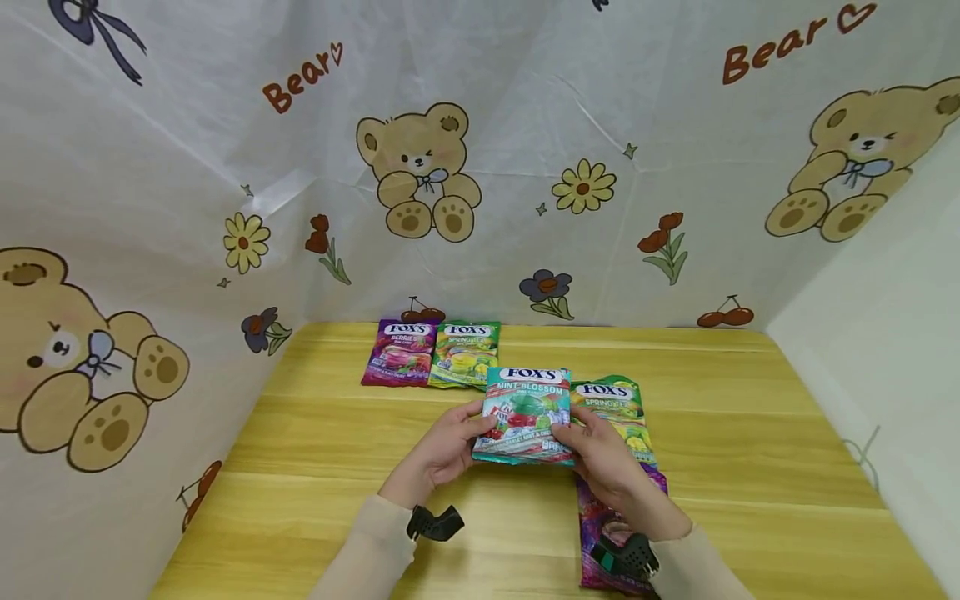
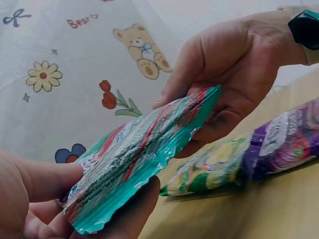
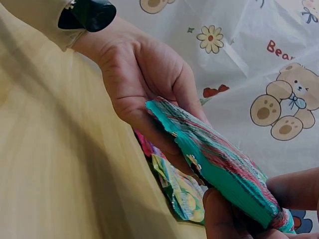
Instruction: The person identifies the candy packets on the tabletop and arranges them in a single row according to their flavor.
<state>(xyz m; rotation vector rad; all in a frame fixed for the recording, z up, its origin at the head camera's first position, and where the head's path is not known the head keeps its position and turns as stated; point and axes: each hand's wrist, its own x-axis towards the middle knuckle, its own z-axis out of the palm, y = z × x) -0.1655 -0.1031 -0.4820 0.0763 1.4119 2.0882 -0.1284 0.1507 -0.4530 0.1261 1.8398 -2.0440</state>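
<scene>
Left hand (image 1: pixel 446 443) and right hand (image 1: pixel 606 457): thumbs on front, fingers curled behind, gripping a glossy, puffed, rectangular teal-and-red candy bag (image 1: pixel 523 417), crimped edge; yellow wood-grain tabletop (image 1: pixel 322 454) below.

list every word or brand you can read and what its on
"FOX'S", "MINT BLOSSOM": held teal bag
"FOX'S", "BERRIES": back purple bag
"FOX'S", "SPRING TEA": back green bag, right green bag
"Bear", twice, each with a heart: wall cloth
Near purple bag: lettering hidden or blurred
Smaller bag print: too small to read
</scene>
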